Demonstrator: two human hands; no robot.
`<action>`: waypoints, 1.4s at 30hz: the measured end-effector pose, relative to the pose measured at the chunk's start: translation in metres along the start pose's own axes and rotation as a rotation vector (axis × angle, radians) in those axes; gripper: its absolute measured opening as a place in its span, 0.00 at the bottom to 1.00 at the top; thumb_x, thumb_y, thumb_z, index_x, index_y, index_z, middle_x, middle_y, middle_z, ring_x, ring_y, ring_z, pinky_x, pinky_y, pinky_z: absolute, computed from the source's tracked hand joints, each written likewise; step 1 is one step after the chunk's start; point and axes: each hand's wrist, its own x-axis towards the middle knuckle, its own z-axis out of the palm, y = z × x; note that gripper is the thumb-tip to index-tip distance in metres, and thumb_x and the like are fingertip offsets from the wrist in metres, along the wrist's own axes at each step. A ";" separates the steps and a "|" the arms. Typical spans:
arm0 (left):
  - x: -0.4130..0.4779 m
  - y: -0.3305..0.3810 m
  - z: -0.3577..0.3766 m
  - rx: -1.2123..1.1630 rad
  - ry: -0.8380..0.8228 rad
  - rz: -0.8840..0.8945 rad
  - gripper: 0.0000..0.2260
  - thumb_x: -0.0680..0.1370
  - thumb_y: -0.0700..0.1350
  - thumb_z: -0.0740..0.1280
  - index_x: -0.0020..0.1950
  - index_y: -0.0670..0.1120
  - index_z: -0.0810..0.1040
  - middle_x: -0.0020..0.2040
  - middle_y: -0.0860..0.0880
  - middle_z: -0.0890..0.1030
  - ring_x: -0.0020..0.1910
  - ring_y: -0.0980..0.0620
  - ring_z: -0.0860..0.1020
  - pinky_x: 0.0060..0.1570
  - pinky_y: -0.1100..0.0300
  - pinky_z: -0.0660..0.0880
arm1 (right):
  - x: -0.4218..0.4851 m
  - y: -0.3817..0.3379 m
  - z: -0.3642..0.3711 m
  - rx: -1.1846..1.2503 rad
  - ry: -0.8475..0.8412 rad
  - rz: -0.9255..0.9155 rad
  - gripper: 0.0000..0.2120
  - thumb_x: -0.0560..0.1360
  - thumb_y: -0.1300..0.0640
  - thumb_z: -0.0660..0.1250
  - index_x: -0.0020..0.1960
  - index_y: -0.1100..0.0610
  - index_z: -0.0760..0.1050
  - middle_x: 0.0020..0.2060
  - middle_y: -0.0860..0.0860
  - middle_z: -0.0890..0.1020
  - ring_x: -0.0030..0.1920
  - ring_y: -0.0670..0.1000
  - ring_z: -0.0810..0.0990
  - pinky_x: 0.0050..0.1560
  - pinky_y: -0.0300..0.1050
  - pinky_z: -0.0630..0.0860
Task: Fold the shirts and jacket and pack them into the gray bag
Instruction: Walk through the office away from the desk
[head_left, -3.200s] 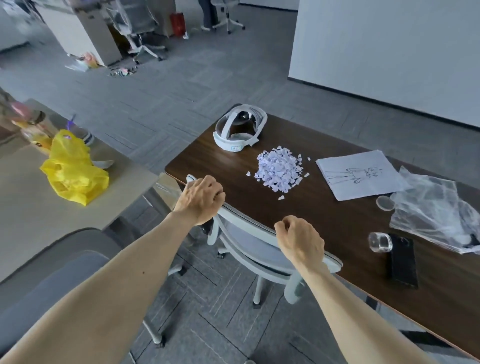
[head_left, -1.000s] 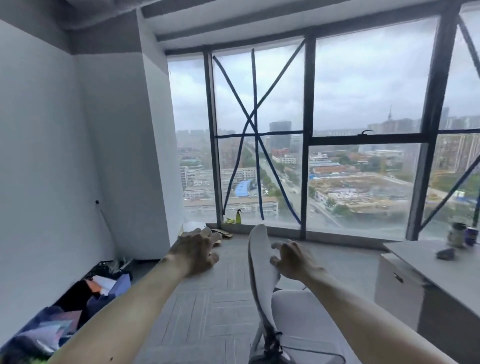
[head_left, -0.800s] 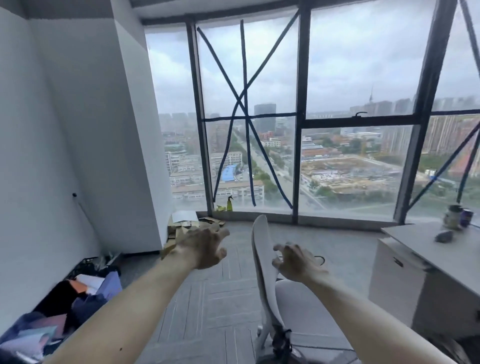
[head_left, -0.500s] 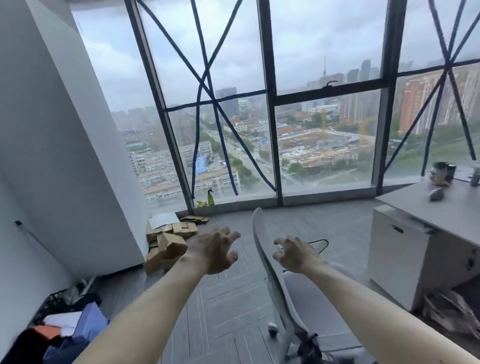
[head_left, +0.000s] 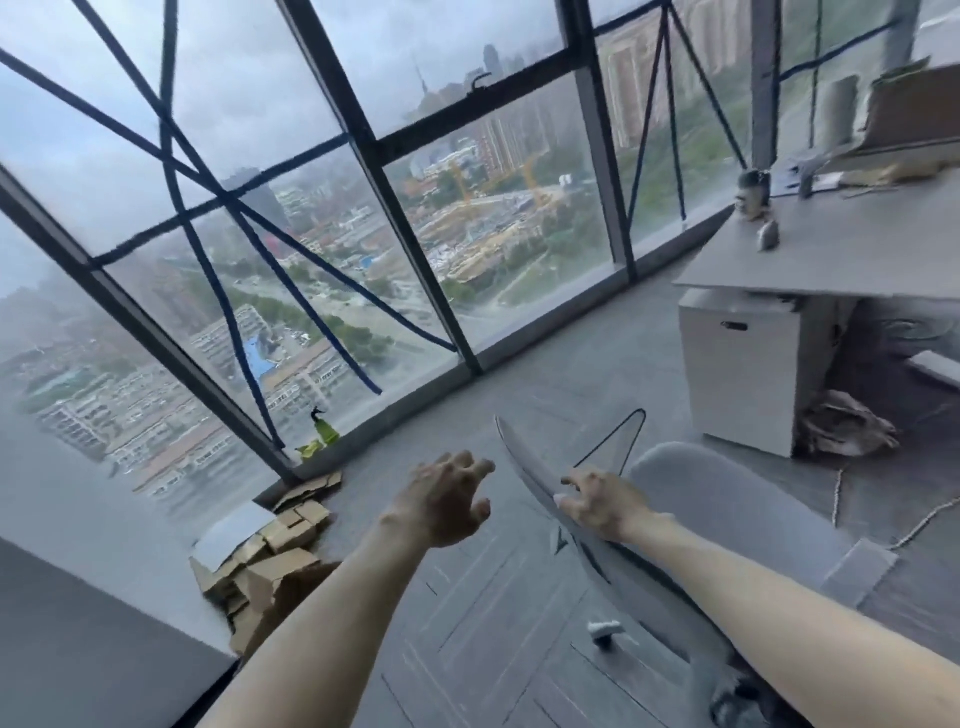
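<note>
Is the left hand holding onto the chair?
No, the left hand hangs in the air beside the chair back with fingers spread, touching nothing.
</note>
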 end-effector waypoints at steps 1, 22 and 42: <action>0.018 -0.005 0.009 -0.011 0.001 0.054 0.23 0.83 0.56 0.58 0.78 0.53 0.61 0.71 0.48 0.71 0.66 0.47 0.73 0.63 0.51 0.72 | 0.004 -0.002 0.004 0.019 0.025 0.012 0.26 0.76 0.40 0.56 0.67 0.52 0.73 0.62 0.54 0.79 0.61 0.57 0.78 0.60 0.52 0.75; 0.270 -0.096 0.143 -0.282 0.193 0.816 0.24 0.77 0.59 0.44 0.38 0.46 0.72 0.36 0.50 0.78 0.38 0.44 0.79 0.37 0.53 0.72 | 0.013 -0.056 0.084 -0.277 0.586 0.993 0.21 0.74 0.44 0.56 0.35 0.59 0.76 0.37 0.54 0.83 0.38 0.58 0.79 0.38 0.46 0.68; 0.331 0.048 0.097 -0.431 0.367 0.887 0.21 0.71 0.58 0.44 0.34 0.47 0.69 0.34 0.46 0.77 0.33 0.43 0.74 0.34 0.56 0.66 | -0.026 0.040 0.014 -0.369 0.822 1.217 0.18 0.65 0.44 0.53 0.34 0.55 0.76 0.30 0.51 0.77 0.32 0.57 0.70 0.30 0.43 0.60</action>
